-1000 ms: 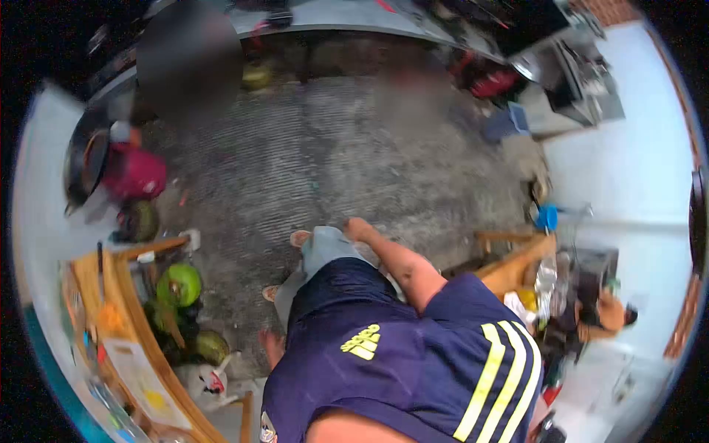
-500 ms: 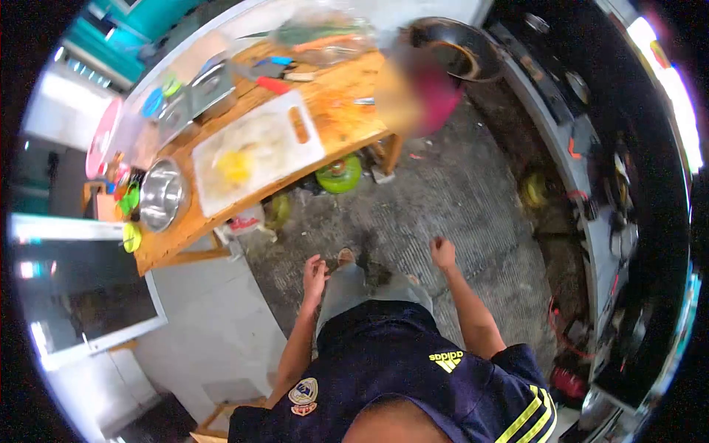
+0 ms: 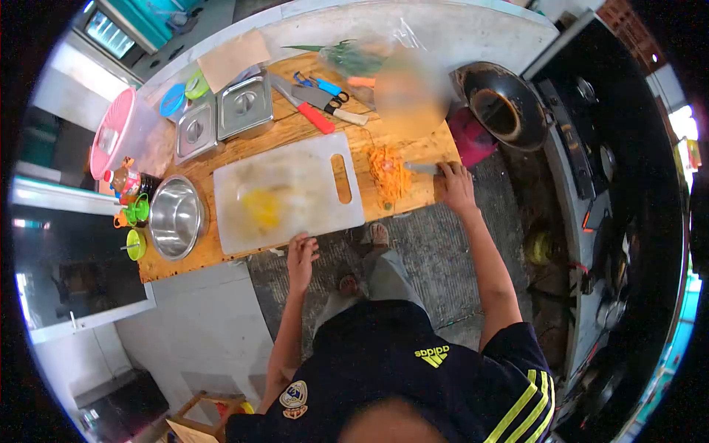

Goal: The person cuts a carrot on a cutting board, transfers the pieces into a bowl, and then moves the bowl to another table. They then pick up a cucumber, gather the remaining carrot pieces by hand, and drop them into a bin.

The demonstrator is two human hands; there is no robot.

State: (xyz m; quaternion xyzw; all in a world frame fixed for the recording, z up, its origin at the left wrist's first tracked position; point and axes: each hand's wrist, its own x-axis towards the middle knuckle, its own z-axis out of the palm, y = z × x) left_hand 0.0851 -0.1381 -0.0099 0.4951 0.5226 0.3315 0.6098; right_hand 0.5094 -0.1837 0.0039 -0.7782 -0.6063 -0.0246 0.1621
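My right hand [image 3: 458, 188] is at the right end of the wooden table, its fingers curled over the handle end of a knife [image 3: 421, 168]. The blade points left at a heap of shredded carrot [image 3: 388, 176]; the handle is hidden under my fingers. My left hand [image 3: 301, 255], empty with fingers loosely bent and apart, hovers by the near edge of a white cutting board [image 3: 295, 159]. A yellow smear or patch [image 3: 260, 207] shows on the board. A steel bowl [image 3: 177, 218] stands to the board's left.
Behind the board lie a red-handled knife [image 3: 316, 118], a cleaver [image 3: 316, 96] and scissors [image 3: 338, 96]. Lidded steel containers [image 3: 246, 103] and a sauce bottle [image 3: 127, 181] stand on the left. A wok [image 3: 502, 105] is beyond the table's right end, near a stove [image 3: 572, 136].
The view has moved closer to the table. My right hand has gone from above the floor to the knife at the table's right end; my left hand has come near the board.
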